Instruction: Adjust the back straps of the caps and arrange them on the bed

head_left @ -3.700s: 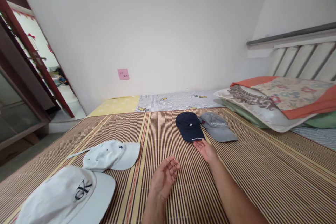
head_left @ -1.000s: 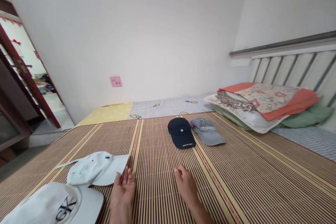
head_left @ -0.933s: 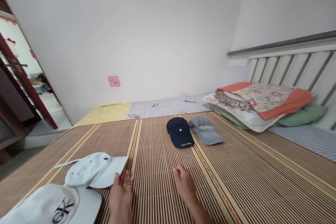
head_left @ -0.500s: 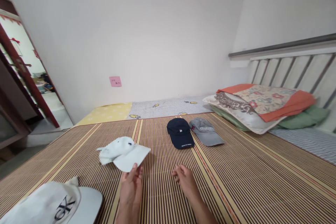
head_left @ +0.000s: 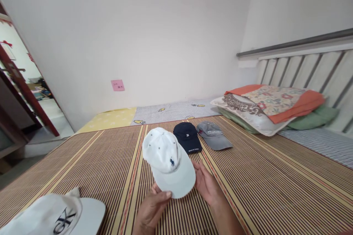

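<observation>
A white baseball cap point(head_left: 161, 150) with a small dark blue emblem is held up over the striped mat, its brim toward me. My left hand point(head_left: 154, 205) pinches the near edge of the brim, thumb on top. At the brim's right side is my right hand point(head_left: 206, 181), fingers stretched out and apart; whether they touch the brim I cannot tell. Behind the held cap lies a navy cap point(head_left: 187, 137), partly covered by it. Beside that rests a grey cap point(head_left: 214, 136). Another white cap point(head_left: 52, 214) with black letters sits at the lower left, cut off by the frame.
The striped mat point(head_left: 275, 180) covers the bed. Folded pillows and covers point(head_left: 264, 108) are stacked at the back right, by a white slatted headboard point(head_left: 303, 69). A pink note point(head_left: 118, 85) is stuck on the wall. A doorway point(head_left: 38, 80) stands at the left.
The held white cap has moved right and turned so its front emblem and crown show. My right hand has opened and come up beside the brim. My left hand has moved right with the cap.
</observation>
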The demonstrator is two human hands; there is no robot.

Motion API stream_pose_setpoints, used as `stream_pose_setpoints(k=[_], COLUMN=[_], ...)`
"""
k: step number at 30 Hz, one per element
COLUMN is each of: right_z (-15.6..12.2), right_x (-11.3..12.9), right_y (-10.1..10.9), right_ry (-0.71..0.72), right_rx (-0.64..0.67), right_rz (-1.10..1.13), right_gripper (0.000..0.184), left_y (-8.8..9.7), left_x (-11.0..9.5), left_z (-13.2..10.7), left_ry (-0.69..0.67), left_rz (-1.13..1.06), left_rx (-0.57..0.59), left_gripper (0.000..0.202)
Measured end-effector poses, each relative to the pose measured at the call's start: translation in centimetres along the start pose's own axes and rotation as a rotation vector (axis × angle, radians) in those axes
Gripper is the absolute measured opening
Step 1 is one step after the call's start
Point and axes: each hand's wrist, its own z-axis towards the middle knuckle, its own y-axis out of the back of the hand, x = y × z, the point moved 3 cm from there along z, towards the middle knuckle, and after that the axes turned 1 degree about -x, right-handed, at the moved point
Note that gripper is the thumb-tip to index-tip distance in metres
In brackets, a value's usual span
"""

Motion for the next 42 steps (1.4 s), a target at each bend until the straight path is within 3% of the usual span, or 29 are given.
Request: stream_pose_setpoints(k=[4,7,12,15,17,19,22,24,26,29,32,38,40,42], right_z=[-0.8,-0.9,-1.3,-1.4,-1.2,-0.9,-0.4,-0.1,0.2,0.5,0.6,0.4,0.3,0.0], right_x=[0.8,0.7,1.2,1.5,1.7,1.9,1.8,1.5,1.0,0.4,-0.1,-0.4,-0.2,-0.1], right_y=[-0.2,-0.1,-0.3,-0.8,-1.2,-1.7,-1.8,-1.2,-0.2,1.1,1.6,1.3,1.2,0.9], right_ry=[0.044,0.030,0.020,0.039,0.130,0.271,0.479,0.524,0.459,0.313,0.229,0.135,0.125,0.121], right_rx=[-0.034,-0.023,0.111,0.162,0.157,0.120,-0.031,-0.167,-0.258,-0.286,-0.262,-0.234,-0.227,-0.213], right_rz=[-0.017,-0.012,-0.119,-0.282,-0.424,-0.592,-0.812,-0.836,-0.780,-0.720,-0.670,-0.666,-0.712,-0.775], right_gripper=[0.053,0.053,0.051,0.031,0.017,0.012,0.028,0.036,0.039,0.034,0.034,0.039,0.039,0.036], left_y=[-1.0,-0.8,0.6,1.2,1.5,1.7,2.3,3.1,3.9,5.1,6.0,6.0,5.9,5.7], left_x=[0.1,-0.4,-2.7,-3.9,-4.3,-4.4,-4.0,-3.5,-3.0,-2.1,-2.2,-4.1,-4.3,-4.0], left_z=[-0.3,-0.2,0.0,-0.3,-0.4,-0.4,0.1,0.6,1.0,1.4,1.2,0.4,0.2,0.1], left_ry=[0.086,0.082,-0.080,-0.174,-0.250,-0.331,-0.444,-0.526,-0.578,-0.510,-0.407,-0.329,-0.254,-0.157], left_rz=[0.142,0.230,0.387,0.461,0.494,0.541,0.707,0.880,1.043,1.202,1.298,1.492,1.487,1.443], left_rx=[0.113,0.115,-0.069,-0.198,-0.279,-0.332,-0.358,-0.396,-0.410,-0.303,-0.249,-0.369,-0.426,-0.466], left_gripper=[0.084,0.080,0.082,0.077,0.070,0.064,0.056,0.050,0.042,0.023,0.027,0.034,0.030,0.042])
